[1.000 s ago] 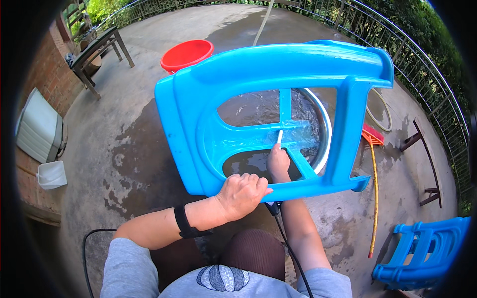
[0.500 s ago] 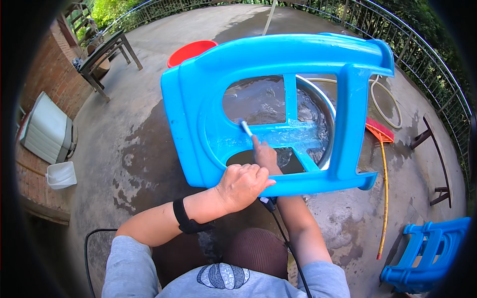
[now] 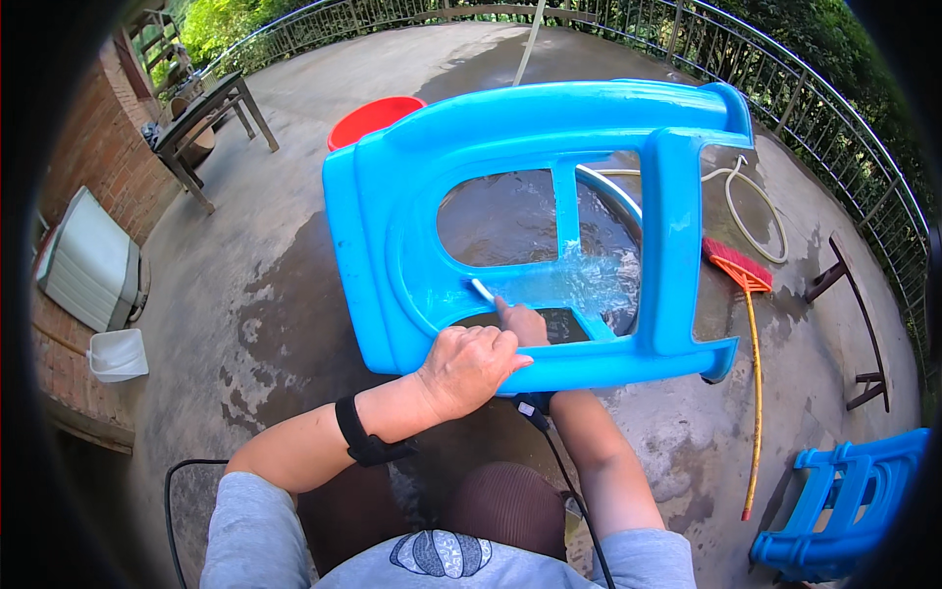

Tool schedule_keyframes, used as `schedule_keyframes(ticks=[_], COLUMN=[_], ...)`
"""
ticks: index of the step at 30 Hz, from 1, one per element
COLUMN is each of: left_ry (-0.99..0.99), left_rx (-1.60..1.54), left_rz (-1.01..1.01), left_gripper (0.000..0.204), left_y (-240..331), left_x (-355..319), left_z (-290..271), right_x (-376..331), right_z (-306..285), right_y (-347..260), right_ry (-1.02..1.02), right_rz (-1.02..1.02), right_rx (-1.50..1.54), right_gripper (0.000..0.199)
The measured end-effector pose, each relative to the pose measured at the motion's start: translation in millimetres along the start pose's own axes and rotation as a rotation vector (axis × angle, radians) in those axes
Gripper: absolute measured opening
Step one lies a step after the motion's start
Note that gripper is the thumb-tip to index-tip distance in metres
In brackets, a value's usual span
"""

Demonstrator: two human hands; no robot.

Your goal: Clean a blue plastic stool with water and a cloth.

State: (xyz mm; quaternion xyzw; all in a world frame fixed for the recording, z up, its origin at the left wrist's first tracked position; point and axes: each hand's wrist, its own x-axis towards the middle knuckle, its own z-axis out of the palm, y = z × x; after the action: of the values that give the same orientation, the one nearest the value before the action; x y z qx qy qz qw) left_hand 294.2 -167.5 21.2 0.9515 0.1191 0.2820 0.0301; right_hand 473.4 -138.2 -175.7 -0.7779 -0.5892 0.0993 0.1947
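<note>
A blue plastic stool (image 3: 388,236) lies on its side in front of me, over a round metal basin (image 3: 610,190) of water. My left hand (image 3: 469,369) is closed over the stool's near edge. Passing under that edge, my right hand (image 3: 523,323) shows through an opening, closed on a slim white brush (image 3: 482,290) that looks like a toothbrush. The brush's tip is against the stool's inner panel, just left of the crossbar, where water runs over the blue surface. Part of the right wrist is hidden behind the stool's edge.
Behind the stool stands a red basin (image 3: 373,122). A red broom (image 3: 738,263) with a yellow handle and a pale hose (image 3: 777,221) lie to the right. Another blue plastic stool (image 3: 834,506) is at lower right. A black cable (image 3: 569,481) hangs by my right arm.
The stool has shifted slightly left and down in view, its right end most. The brush and right hand sit a little lower, and the brush's tip has moved down across the panel.
</note>
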Motion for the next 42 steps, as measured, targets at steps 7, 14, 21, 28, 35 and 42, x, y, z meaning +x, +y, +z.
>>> schedule_keyframes(ticks=[7, 14, 21, 28, 35, 42], left_ry=[0.018, -0.091, -0.033, 0.272, 0.21, 0.226], left_rx=[-0.001, 0.016, 0.276, 0.546, 0.515, 0.527], left_rz=[-0.019, -0.146, 0.018, 0.05, 0.082, 0.205], left_gripper=[0.033, 0.03, 0.094, 0.097, 0.102, 0.094], left_y=[-37.0, -105.8, -63.2, -82.0, -83.5, -75.9], left_x=[25.3, 73.1, -18.6, -14.8, 12.5, 65.0], left_z=[-4.1, -31.1, -39.4, 11.7, -44.0, -111.0], right_x=[-19.4, 4.8, -8.7, -17.9, -38.0, -72.5], right_z=[-19.5, -53.5, -67.1, -63.2, -99.4, -184.0], right_y=[48.9, 35.2, 38.3, 39.7, 17.2, -15.4], right_ry=[0.227, 0.105, 0.022, 0.121, 0.215, 0.389], right_rz=[0.277, 0.157, 0.161, 0.158, 0.136, 0.111], right_rx=[0.935, -0.204, -0.329, -0.301, -0.346, -0.541], right_gripper=[0.033, 0.024, 0.021, 0.018, 0.021, 0.029])
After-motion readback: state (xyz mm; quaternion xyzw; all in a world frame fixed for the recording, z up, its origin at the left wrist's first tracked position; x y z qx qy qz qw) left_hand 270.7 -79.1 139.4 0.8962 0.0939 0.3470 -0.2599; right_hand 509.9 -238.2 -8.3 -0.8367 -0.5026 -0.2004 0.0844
